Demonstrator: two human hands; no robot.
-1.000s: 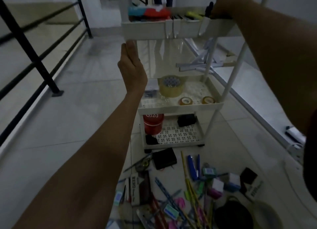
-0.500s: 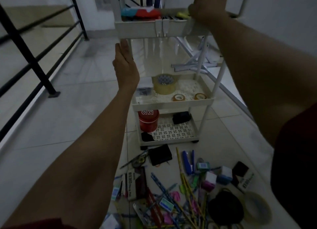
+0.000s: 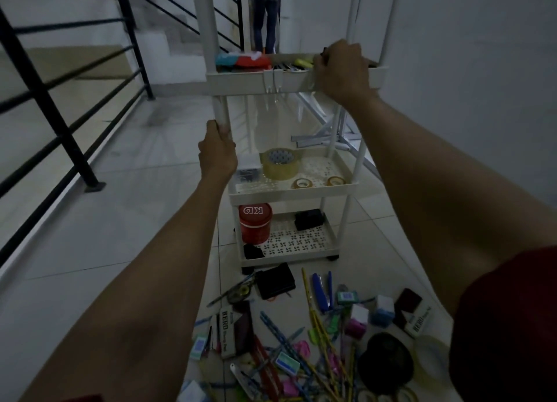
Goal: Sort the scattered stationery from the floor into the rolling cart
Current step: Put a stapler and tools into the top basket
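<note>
You can read 2 words here. The red tub on the bottom shelf of the cart carries 2 white letters on its lid, seemingly "KG", turned away from you. On the floor, the white box to your left says "HERO", and so does the second box to your right. The smaller print beneath each is too blurred to read.
</note>
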